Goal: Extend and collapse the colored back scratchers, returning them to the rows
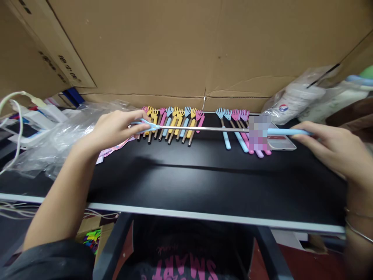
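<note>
A light-blue telescopic back scratcher (pixel 204 129) is stretched out level above the black table. My left hand (pixel 119 126) pinches its blue claw head, and my right hand (pixel 335 144) grips the end of its blue handle. Behind the rod lies a row of back scratchers (pixel 175 120) in yellow, pink and blue, their metal tubes pointing toward me. To the right, a second group of back scratchers (pixel 225 134) in blue, pink and purple lies with the handles toward me. A blurred patch covers part of that group and of a phone-like object (pixel 281 143).
Clear plastic bags (pixel 67 132) and pink printed cards (pixel 116 147) lie at the left, near a white cable (pixel 20 116). A bagged cup (pixel 303 99) stands at the back right. Cardboard (pixel 163 46) walls in the table (pixel 186 186). Below, a box (pixel 101 241) holds colourful pieces.
</note>
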Tool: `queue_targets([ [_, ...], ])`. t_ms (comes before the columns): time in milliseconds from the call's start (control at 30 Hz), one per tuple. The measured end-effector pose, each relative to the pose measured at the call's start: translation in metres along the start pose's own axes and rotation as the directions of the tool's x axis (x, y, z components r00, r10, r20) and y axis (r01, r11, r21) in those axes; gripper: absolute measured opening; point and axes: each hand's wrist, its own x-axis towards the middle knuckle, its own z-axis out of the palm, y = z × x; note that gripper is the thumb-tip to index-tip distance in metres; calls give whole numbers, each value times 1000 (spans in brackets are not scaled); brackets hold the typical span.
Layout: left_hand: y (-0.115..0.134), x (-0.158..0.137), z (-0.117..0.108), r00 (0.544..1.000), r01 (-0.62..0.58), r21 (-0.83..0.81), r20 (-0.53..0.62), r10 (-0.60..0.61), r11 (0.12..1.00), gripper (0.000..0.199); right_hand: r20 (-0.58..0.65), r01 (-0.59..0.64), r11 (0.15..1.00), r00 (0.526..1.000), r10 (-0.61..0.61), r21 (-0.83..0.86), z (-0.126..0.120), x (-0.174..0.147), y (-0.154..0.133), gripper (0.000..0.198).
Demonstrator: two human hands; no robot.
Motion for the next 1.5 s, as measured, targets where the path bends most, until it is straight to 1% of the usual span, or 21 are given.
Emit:
queue_targets([
  [33, 0, -1, -2, 1000, 8, 12, -21, -7, 1000, 42, -14, -12, 1000, 1000, 12, -6, -1, -1, 0, 78],
  [100, 1, -2, -2, 1000, 8, 36, -26, -7, 999, 44, -13, -18, 999, 1000, 18, -28, 1, -1, -4, 79],
  [167, 1, -1, 2, 999, 16, 50, -29, -15, 999, 44, 1, 2, 999, 1000, -2, -35, 6, -1, -8, 78],
  [233, -1, 2, 7, 999, 5, 33, -36, -4, 999, 43, 14, 44, 999, 999, -44, -14, 12, 0, -10, 73],
  [333, 0, 4, 12, 997, -48, -40, -69, 45, 998, 40, -13, 106, 994, 994, -106, 12, 19, 1, -16, 63],
  [433, 17, 2, 20, 990, -132, -113, -66, 125, 985, 35, -34, 204, 977, 979, -202, 68, 25, -2, -33, 53],
  [533, 45, -3, 32, 965, -261, -157, -27, 260, 952, 34, -46, 362, 925, 932, -359, 111, 33, -6, -53, 47],
  [600, 61, -5, 40, 956, -293, -185, -34, 292, 938, 33, -102, 443, 891, 895, -434, 98, 38, -8, -61, 45],
  [633, 67, -6, 43, 955, -296, -189, -35, 294, 936, 33, -128, 465, 881, 882, -453, 90, 40, -9, -63, 45],
  [700, 72, -7, 47, 957, -288, -187, -34, 287, 939, 32, -144, 480, 873, 873, -465, 87, 41, -9, -64, 43],
  [800, 69, -5, 45, 961, -276, -165, -25, 276, 947, 34, -97, 463, 881, 885, -455, 98, 37, -9, -62, 44],
  [900, 55, -1, 36, 971, -237, -118, -6, 238, 964, 37, -33, 385, 918, 923, -383, 95, 27, -7, -54, 52],
  [967, 41, 1, 26, 987, -160, -69, 6, 161, 985, 38, 8, 273, 962, 962, -273, 27, 19, -4, -42, 64],
  [1033, 26, 3, 15, 1000, -25, 0, -1, 25, 1000, 39, 15, 133, 986, 991, -133, -99, 12, 0, -26, 77],
  [1100, 14, 3, 6, 995, 97, 77, -20, -96, 992, 44, 14, 35, 982, 999, -33, -183, 8, 3, -13, 83],
  [1133, 10, 2, 3, 992, 122, 116, -40, -118, 986, 47, 15, 7, 979, 1000, -4, -205, 7, 4, -8, 84],
  [1167, 7, 2, 1, 991, 129, 146, -58, -122, 981, 49, 19, -9, 977, 1000, 14, -215, 6, 4, -5, 84],
  [1233, 4, 2, 2, 993, 98, 166, -88, -84, 981, 48, 31, -18, 977, 999, 25, -214, 6, 4, -3, 84],
  [1333, 4, 4, 9, 993, 78, 119, -92, -67, 990, 42, 51, -7, 982, 999, 17, -190, 10, 2, -7, 81],
  [1433, 5, 8, 15, 992, 91, 60, -95, -85, 994, 41, 50, 39, 986, 998, -31, -163, 13, 1, -13, 74],
  [1500, 9, 10, 19, 993, 57, -9, -104, -57, 998, 40, 54, 88, 989, 995, -82, -122, 16, 1, -20, 69],
])
